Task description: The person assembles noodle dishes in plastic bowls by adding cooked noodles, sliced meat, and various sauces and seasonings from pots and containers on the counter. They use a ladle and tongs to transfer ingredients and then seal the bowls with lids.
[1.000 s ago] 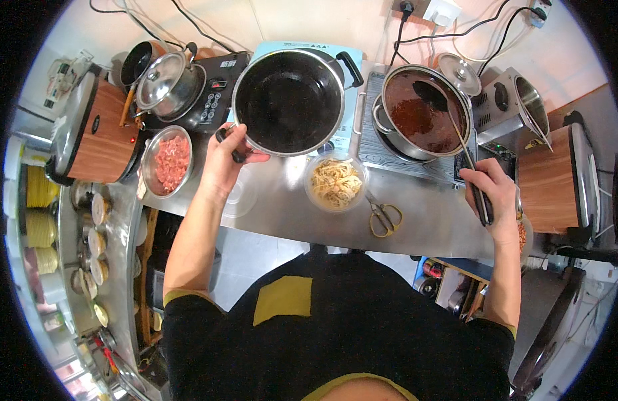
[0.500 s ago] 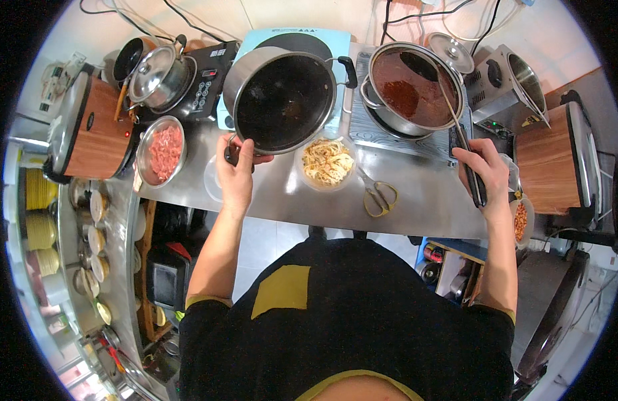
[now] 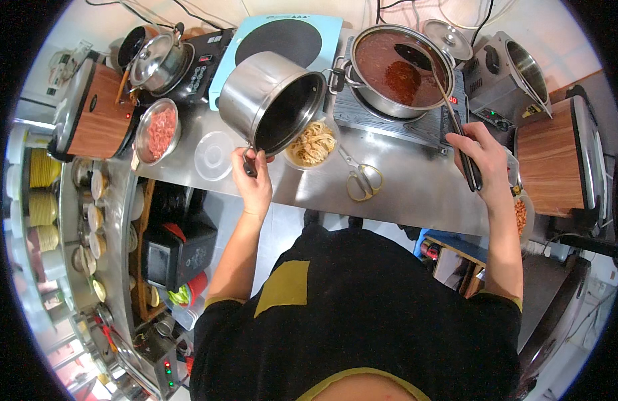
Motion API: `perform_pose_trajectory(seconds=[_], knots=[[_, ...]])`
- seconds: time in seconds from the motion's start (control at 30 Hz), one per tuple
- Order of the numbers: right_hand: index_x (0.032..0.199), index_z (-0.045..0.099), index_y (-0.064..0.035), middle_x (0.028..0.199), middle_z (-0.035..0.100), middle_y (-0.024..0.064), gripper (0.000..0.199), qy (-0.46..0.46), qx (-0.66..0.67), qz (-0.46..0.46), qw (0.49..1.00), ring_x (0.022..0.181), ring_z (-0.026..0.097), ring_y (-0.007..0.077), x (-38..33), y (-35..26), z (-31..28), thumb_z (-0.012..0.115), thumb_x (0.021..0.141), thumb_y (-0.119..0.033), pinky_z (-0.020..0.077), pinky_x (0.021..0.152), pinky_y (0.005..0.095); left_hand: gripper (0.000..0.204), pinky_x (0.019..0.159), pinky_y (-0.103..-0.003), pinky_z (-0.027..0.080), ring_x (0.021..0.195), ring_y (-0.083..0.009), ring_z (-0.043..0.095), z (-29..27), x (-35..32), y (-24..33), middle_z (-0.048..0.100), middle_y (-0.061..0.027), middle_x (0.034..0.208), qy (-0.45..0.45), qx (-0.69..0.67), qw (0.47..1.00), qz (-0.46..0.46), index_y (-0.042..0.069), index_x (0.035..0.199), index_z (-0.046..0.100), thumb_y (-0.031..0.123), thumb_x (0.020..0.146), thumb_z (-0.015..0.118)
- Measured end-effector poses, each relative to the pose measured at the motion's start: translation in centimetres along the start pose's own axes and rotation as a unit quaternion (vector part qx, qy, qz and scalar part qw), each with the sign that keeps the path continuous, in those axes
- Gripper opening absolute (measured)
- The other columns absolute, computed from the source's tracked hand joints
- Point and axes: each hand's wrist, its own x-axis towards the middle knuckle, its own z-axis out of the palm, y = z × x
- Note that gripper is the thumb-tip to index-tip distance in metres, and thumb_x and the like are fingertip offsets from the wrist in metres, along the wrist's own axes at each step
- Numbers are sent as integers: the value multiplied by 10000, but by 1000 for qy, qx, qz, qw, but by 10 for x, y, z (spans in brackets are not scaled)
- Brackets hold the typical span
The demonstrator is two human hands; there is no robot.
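My left hand [image 3: 253,182] grips the black side handle of a deep steel pot [image 3: 259,97]. That pot is tilted with its dark mouth to the right, partly over a clear bowl of pale noodle-like strips [image 3: 313,144]. Its other handle is close to the rim of a wide steel pot of red-brown broth [image 3: 389,100] on the wood-patterned cooker. My right hand [image 3: 479,157] is closed around the black handle of a ladle [image 3: 440,90]. The ladle's dark bowl lies in the broth, beside a patch of red powder or paste. Gold-handled scissors [image 3: 361,179] lie on the counter.
Behind the tilted pot is a light-blue cooker [image 3: 326,30]. To the left are a steel bowl of raw meat [image 3: 159,131], a clear round lid [image 3: 214,156] and a lidded pot [image 3: 155,67]. A steel appliance [image 3: 506,80] and a tub of peanuts [image 3: 521,217] stand right.
My left hand has turned the steel pot so its mouth faces right instead of toward me, and its side now shows. The ladle stays in the broth with my right hand on it.
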Motion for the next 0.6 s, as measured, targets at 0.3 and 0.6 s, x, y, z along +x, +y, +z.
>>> perform_pose_trajectory(seconds=[0.3, 0.6], knots=[[931, 618, -71, 780, 504, 85, 236, -34, 26, -5, 999, 694, 590, 253, 6, 20, -4, 583, 705, -12, 466, 607, 319, 145, 609, -292, 457, 668, -206, 519, 7, -24, -6, 454, -102, 809, 34, 172, 978, 114, 7, 881, 443, -53, 830, 565], [923, 620, -66, 793, 538, 92, 278, 22, 116, 9, 993, 723, 572, 256, -3, 30, 11, 645, 667, 39, 462, 638, 322, 109, 636, -252, 461, 723, -141, 492, 14, -25, 3, 456, -74, 852, 45, 150, 982, 107, 21, 872, 446, -8, 871, 552]])
